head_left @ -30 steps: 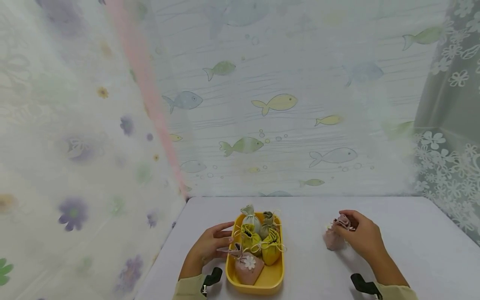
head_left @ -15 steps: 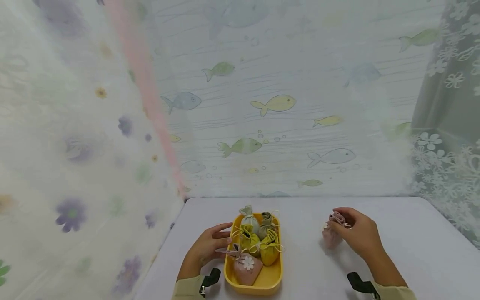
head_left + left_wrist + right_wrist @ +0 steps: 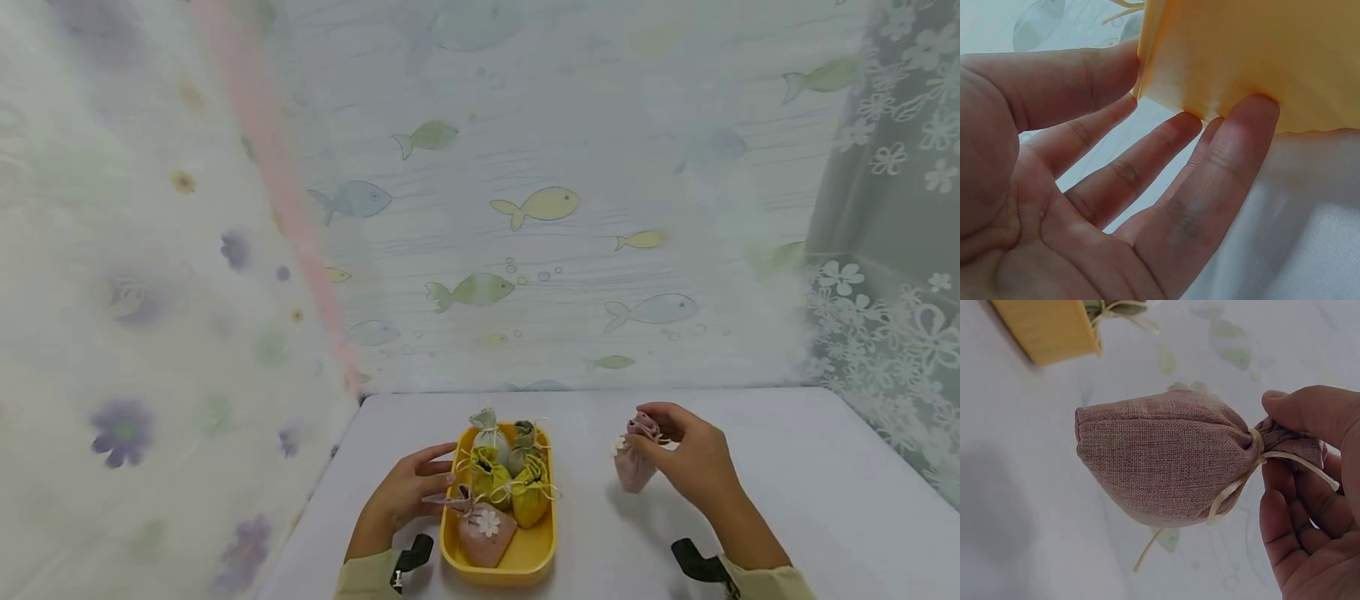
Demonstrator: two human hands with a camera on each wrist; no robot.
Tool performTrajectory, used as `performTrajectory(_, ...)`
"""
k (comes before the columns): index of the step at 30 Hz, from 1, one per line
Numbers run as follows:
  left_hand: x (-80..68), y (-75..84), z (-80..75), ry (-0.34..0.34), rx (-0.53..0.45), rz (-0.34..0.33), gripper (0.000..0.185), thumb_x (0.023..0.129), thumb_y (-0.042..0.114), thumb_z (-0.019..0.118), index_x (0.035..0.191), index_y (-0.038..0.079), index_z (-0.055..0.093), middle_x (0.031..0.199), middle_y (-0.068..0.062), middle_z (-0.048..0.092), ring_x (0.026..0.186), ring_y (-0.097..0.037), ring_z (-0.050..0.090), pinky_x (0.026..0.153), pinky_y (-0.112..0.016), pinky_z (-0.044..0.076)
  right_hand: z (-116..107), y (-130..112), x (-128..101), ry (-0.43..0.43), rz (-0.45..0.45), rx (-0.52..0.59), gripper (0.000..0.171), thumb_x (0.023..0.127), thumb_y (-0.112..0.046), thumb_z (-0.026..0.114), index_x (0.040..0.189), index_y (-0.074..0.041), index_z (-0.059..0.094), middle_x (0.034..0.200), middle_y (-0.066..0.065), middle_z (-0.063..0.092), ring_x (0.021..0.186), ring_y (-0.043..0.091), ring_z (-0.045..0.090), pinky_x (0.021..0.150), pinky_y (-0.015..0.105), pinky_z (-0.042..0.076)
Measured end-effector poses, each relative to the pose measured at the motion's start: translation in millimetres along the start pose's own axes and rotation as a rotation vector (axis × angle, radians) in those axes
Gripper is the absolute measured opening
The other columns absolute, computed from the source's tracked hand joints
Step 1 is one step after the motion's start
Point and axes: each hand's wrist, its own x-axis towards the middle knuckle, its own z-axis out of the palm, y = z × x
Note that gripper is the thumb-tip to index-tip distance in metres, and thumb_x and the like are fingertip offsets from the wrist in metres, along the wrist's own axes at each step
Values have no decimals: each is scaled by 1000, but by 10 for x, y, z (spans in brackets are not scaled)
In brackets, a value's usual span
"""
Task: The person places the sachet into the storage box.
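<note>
A pink drawstring pouch [image 3: 1160, 456] hangs from my right hand [image 3: 693, 454], pinched at its gathered neck. In the right wrist view its pale cord is tied below the fingers and its full body points left. The head view shows it raised over the table, with a white flower on its side. My left hand [image 3: 408, 492] is at the left side of a yellow tray [image 3: 498, 577]. Its fairly straight fingertips touch the tray wall [image 3: 1229, 56] in the left wrist view.
Inside the tray lie a pink pouch with a white flower [image 3: 486, 537], two yellow pouches, a pale pouch [image 3: 489, 435] and an olive one [image 3: 523, 443]. A white cloth covers the table [image 3: 600, 550]. Fish-printed curtain [image 3: 540, 333] stands behind.
My right hand has lifted the pink pouch off the table and carried it left, closer to the tray. The left hand keeps its place against the tray. The head view has shifted slightly.
</note>
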Motion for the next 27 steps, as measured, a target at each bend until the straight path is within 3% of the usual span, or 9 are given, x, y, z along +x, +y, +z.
performTrajectory(10, -10, 20, 19, -7, -33, 14, 71, 93, 21, 79, 156, 20, 47, 150, -21, 55, 116, -25, 69, 86, -50, 63, 115, -184, -17, -18, -86, 33, 38, 83, -29, 89, 117, -24, 73, 100, -9, 77, 88, 10, 72, 73, 23, 59)
performTrajectory(17, -13, 3, 26, -5, -39, 15, 71, 92, 21, 79, 156, 20, 48, 150, -21, 55, 116, -26, 69, 86, -50, 63, 190, -349, -20, -47, -131, 82, 39, 82, -29, 90, 116, -26, 73, 99, -14, 76, 85, 5, 71, 75, 29, 62)
performTrajectory(27, -3, -6, 13, -14, -37, 18, 71, 92, 23, 79, 156, 21, 48, 150, -21, 55, 116, -26, 70, 87, -50, 63, 340, -566, -95, -130, -173, 171, 35, 81, -31, 90, 110, -33, 72, 97, -18, 74, 80, 2, 69, 73, 28, 62)
